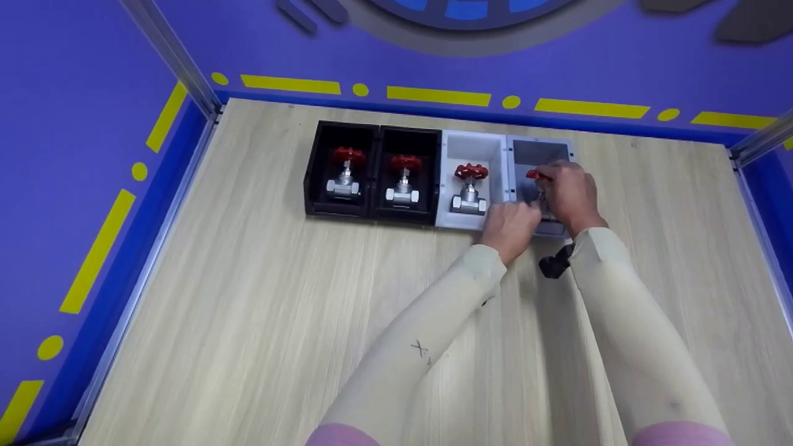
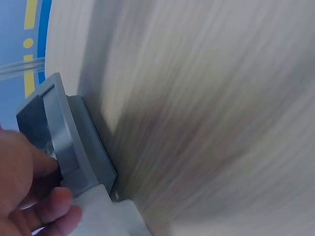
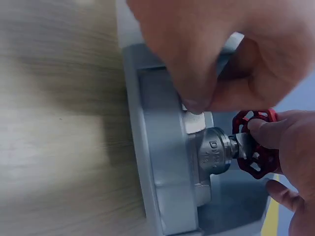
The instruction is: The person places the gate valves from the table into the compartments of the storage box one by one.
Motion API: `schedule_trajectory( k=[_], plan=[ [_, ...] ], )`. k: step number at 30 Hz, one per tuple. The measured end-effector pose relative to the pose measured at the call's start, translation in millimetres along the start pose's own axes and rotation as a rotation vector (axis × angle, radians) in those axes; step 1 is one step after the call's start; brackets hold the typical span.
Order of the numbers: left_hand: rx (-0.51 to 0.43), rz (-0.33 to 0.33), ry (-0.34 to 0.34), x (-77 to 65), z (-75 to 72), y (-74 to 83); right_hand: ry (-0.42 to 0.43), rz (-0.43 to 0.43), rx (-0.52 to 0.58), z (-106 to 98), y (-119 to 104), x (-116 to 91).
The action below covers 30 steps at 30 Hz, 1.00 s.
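A metal valve with a red handwheel sits in the grey bin, the rightmost of the row. My right hand pinches the handwheel, with the thumb lying on its face in the right wrist view. Low at the bin's front left, my left hand holds the hex end of the valve body between thumb and fingers. In the left wrist view, the left fingers reach over the grey bin's wall, and the valve is mostly hidden.
To the left, a white bin holds another red-wheeled valve. Two black bins beyond it hold one valve each. A black object shows beside the right wrist. Blue-purple walls border the wooden table.
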<state>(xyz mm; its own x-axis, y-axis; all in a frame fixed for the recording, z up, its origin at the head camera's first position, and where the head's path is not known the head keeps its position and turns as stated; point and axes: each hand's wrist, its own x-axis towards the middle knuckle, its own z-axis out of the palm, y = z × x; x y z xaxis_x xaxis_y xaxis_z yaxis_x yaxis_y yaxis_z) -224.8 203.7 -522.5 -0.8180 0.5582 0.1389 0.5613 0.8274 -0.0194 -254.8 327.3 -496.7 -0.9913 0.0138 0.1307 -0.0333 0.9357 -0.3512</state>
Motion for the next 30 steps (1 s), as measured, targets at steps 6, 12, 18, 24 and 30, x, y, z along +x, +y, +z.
schedule_trajectory(
  k=[6, 12, 18, 24, 30],
  plan=[
    [0.0, 0.026, -0.056, -5.7, 5.2, 7.0, 0.03, 0.001, -0.02, 4, -1, -1],
    [0.029, 0.013, -0.029, -12.8, 8.8, 8.2, -0.007, 0.034, -0.01, 5, -5, 1],
    [0.049, 0.019, -0.019, -19.6, 10.1, 10.1, -0.057, 0.048, 0.016, 3, -5, 1],
    [0.013, 0.018, -0.033, -23.5, 9.9, 9.0, -0.16, 0.029, 0.043, 4, -2, 2],
    [0.019, 0.035, -0.03, -27.9, 10.6, 6.8, -0.238, 0.0, 0.033, 5, 1, 0]
  ],
)
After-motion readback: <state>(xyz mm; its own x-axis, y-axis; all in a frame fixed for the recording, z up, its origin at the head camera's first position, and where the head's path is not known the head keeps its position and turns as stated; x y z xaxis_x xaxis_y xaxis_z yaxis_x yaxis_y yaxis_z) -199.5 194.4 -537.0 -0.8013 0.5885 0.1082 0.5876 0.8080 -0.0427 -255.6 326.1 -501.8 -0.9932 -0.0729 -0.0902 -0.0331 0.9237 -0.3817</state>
